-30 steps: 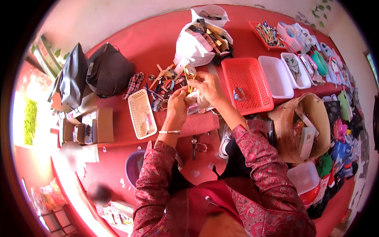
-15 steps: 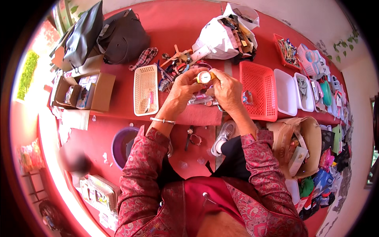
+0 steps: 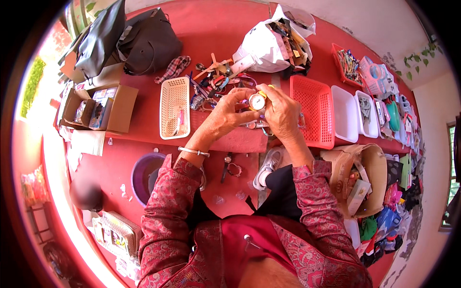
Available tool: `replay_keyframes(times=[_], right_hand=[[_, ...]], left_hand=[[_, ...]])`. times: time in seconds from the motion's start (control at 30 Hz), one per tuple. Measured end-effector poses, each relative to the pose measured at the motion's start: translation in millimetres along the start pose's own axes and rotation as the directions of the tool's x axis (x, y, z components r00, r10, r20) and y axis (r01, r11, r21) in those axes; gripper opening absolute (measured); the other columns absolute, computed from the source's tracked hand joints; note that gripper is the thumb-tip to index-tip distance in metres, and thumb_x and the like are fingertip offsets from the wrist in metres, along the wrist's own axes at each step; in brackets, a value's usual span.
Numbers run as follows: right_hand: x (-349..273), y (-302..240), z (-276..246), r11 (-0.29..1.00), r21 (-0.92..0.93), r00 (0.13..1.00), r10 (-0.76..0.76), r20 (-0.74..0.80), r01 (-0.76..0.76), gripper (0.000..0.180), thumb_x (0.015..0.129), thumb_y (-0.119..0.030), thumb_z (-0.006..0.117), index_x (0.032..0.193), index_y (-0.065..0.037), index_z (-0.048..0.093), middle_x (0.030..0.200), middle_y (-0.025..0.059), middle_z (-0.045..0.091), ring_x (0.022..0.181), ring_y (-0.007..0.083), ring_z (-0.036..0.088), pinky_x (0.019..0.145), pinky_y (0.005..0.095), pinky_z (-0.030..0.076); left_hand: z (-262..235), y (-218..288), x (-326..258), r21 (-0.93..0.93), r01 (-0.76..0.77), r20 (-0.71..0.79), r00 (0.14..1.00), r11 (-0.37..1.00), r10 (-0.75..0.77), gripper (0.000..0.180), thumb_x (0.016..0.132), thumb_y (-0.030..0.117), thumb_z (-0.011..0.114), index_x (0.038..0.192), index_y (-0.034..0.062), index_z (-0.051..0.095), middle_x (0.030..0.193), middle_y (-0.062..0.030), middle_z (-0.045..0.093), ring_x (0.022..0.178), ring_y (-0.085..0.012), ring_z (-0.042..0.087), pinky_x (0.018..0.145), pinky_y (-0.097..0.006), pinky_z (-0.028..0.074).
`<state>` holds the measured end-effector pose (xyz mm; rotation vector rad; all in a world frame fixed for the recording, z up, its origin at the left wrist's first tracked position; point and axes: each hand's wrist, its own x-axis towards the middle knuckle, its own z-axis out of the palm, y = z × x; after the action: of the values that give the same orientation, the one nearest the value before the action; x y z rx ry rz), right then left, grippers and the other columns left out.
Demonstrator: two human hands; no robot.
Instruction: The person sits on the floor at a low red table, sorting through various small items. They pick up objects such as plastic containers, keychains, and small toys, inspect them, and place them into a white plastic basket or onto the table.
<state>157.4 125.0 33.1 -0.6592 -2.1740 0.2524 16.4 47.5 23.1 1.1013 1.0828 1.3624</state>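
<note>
A wristwatch point(image 3: 257, 102) with a round white dial and a yellow strap is held up between my hands, its dial facing me. My left hand point(image 3: 225, 114) is closed at the watch's left side, thumb below and fingers above the case. On the other side my right hand point(image 3: 283, 114) pinches the yellow strap, part of which the fingers hide. Behind them lies a heap of watches and straps point(image 3: 218, 79) on the red surface. Some small items below the hands are partly covered by them.
A cream basket point(image 3: 165, 108) stands left, a red basket point(image 3: 312, 137) right, beside white trays point(image 3: 345, 127). Farther back are a stuffed white bag point(image 3: 259, 45) and dark bags point(image 3: 149, 45). Cardboard boxes point(image 3: 124, 108) flank me; a purple basin point(image 3: 139, 180) and two watches point(image 3: 229, 165) lie lower down.
Both hands have shifted slightly right and nearer with the watch. The watch has turned a little, and the left fingers have changed position around its case.
</note>
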Motion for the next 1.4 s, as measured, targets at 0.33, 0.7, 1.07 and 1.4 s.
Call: replay_keyframes(times=[0.33,0.7,1.07,1.4], right_hand=[[-3,7,-2,0.999,0.038,0.998,0.012,0.067,-0.015,0.027,0.074,-0.01,0.061,0.1,-0.008,0.059,0.084,0.0094,0.063,0.071,0.0268,0.062,0.058,0.0354,0.049],[10,33,-23,0.74,0.344,0.815,0.539,0.211,-0.579,0.02,0.082,-0.019,0.06,0.081,0.001,0.063,0.061,0.0064,0.061,0.055,0.0117,0.058,0.049,0.0253,0.043],[14,-31,-1,0.968,0.24,0.995,-0.06,-0.08,0.078,0.009,0.075,-0.006,0.062,0.084,-0.006,0.06,0.071,0.009,0.057,0.063,0.0224,0.059,0.055,0.0301,0.047],[20,80,-34,0.365,0.79,0.628,0.777,0.033,-0.493,0.014,0.082,-0.012,0.059,0.084,0.001,0.061,0.07,0.0031,0.058,0.059,0.0129,0.056,0.052,0.0269,0.048]], left_hand=[[5,-3,-3,-0.142,0.06,0.054,0.997,0.988,-0.053,0.043,0.076,0.009,0.066,0.116,-0.0006,0.051,0.112,-0.0033,0.052,0.099,-0.0132,0.052,0.088,-0.027,0.041],[-16,-13,-5,-0.763,-0.001,0.043,0.998,0.647,0.053,0.03,0.08,0.008,0.062,0.108,0.0008,0.055,0.105,-0.0102,0.059,0.106,-0.0212,0.052,0.095,-0.037,0.039],[16,-14,-3,0.145,-0.212,-0.133,0.964,0.966,0.231,0.018,0.075,0.007,0.066,0.09,0.0011,0.058,0.072,0.0034,0.056,0.066,-0.0039,0.047,0.061,-0.021,0.041],[-10,-2,-17,-0.913,-0.038,0.008,0.994,0.405,0.113,0.024,0.071,0.01,0.058,0.093,0.0041,0.052,0.089,-0.0053,0.05,0.087,-0.0178,0.047,0.079,-0.033,0.042]])
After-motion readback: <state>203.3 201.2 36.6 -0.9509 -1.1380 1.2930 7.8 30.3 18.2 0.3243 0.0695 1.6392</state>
